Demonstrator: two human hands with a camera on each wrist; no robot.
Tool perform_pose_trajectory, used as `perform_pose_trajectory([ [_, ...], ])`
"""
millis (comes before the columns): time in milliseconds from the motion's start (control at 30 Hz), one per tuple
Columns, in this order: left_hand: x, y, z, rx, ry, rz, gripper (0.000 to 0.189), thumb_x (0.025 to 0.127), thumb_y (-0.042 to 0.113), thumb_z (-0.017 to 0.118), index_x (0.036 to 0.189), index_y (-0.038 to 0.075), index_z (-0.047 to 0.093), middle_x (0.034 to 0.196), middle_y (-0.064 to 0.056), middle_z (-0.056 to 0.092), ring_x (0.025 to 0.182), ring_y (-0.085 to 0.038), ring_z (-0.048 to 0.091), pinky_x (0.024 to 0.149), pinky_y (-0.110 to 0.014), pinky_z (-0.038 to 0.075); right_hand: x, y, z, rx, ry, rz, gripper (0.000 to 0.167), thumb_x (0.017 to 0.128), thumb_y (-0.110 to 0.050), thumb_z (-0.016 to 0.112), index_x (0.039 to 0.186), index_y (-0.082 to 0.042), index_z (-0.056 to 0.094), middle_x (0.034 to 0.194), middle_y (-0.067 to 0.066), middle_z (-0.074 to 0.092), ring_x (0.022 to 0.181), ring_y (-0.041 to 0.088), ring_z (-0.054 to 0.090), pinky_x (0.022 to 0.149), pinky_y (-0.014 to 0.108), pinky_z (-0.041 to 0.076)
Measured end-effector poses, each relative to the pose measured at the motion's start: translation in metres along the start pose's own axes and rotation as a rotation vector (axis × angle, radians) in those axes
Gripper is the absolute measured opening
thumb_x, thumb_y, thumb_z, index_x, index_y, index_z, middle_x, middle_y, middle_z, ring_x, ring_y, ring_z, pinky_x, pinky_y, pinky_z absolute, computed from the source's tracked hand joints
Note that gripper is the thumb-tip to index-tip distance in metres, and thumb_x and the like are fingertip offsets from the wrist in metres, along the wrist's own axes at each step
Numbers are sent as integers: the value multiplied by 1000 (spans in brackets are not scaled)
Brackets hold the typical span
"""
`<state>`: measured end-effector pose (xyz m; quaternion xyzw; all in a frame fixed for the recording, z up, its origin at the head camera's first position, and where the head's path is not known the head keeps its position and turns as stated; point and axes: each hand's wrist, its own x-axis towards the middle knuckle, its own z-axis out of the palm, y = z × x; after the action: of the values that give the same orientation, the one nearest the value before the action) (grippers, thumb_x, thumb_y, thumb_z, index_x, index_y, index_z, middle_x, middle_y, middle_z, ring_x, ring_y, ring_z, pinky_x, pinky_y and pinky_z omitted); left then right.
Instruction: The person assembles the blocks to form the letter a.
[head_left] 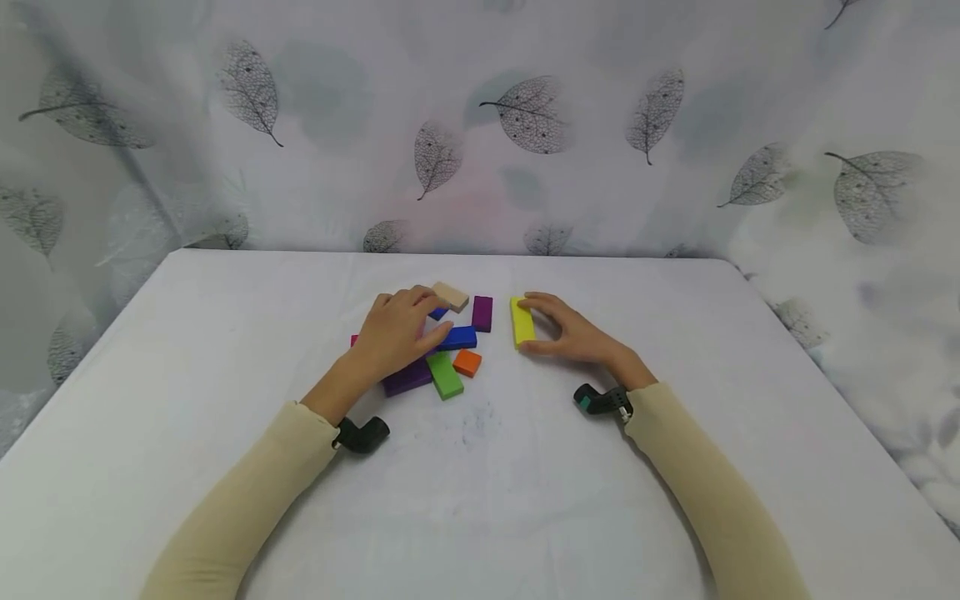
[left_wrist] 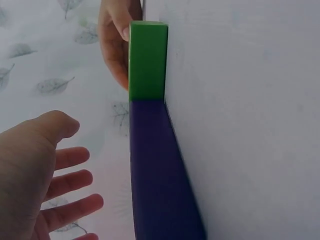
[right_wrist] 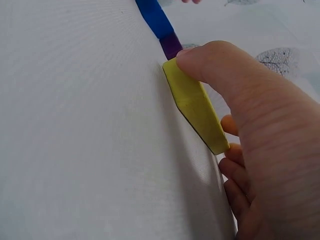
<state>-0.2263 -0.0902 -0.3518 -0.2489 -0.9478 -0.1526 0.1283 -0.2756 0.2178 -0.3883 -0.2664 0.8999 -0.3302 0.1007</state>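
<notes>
White tabletop [head_left: 480,508] stretches to its edges around right fingers [head_left: 552,305] pinching a yellow block [head_left: 522,323], left fingers [left_wrist: 74,156] spread.

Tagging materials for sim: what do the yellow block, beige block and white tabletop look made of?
Yellow block: painted wood or plastic, perhaps; opaque, even colour, low sheen.
Beige block: possibly bare wood by its tan colour; grain indiscernible.
White tabletop: maybe cloth, matte; faint fine texture in right wrist view.

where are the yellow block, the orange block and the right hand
Yellow block [head_left: 522,324]: head view, on its top face
Orange block [head_left: 467,361]: head view, on its top face
Right hand [head_left: 576,333]: head view, middle of the hand
</notes>
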Motion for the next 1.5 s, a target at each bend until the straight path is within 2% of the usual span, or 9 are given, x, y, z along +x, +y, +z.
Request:
perform_pose_trajectory([
  [367,10,11,4,-2,-4,22,39,96,37,59,123,10,65,124,-9,62,116,-30,57,97,-51,44,2,-3,0,7,2,1,73,87,-36,74,149,-17,40,160,7,23,148,28,16,118,54,15],
  [533,18,16,7,-37,-50,9,39,96,37,59,127,13,63,124,-6,61,119,-27,56,98,-51,42,1,-1,0,20,2,-3,72,87,-36,73,149,-17,40,160,6,23,148,27,16,118,53,15],
  [833,35,25,15,-5,-146,-26,47,96,42,56,136,18,56,133,-8,58,127,-28,51,103,-52,41,1,-2,-1,35,-8,12,71,88,-37,72,149,-19,39,160,5,20,149,26,14,118,54,14],
  [967,44,31,16,-34,-169,-30,46,96,40,57,136,17,56,134,-9,57,123,-29,53,105,-49,40,0,-2,-1,42,-8,6,72,88,-35,72,149,-18,39,160,5,20,149,26,14,118,54,14],
  [1133,57,40,18,-103,-192,-46,46,96,36,59,136,13,54,135,-12,54,115,-29,58,98,-44,48,-1,0,-5,50,-4,-3,71,89,-34,72,149,-18,38,160,5,20,149,26,14,118,53,14],
  [1233,61,42,22,-130,-211,-64,47,96,35,60,136,12,54,135,-13,53,112,-28,58,92,-43,53,-1,0,-8,57,-1,-12,70,89,-31,72,149,-17,38,160,5,21,149,26,14,118,53,14],
  [1333,62,41,28,-145,-222,-102,47,95,35,62,135,12,55,134,-13,52,111,-28,58,92,-42,53,-2,-3,-7,56,3,-19,70,90,-27,71,149,-13,38,160,9,21,148,29,14,118,54,13],
  [1500,60,37,35,-180,-232,-173,48,93,36,65,132,10,56,131,-14,52,108,-27,57,91,-41,53,-3,-2,-2,33,5,-20,71,89,-29,72,149,-13,38,159,9,22,148,29,16,118,53,15],
])
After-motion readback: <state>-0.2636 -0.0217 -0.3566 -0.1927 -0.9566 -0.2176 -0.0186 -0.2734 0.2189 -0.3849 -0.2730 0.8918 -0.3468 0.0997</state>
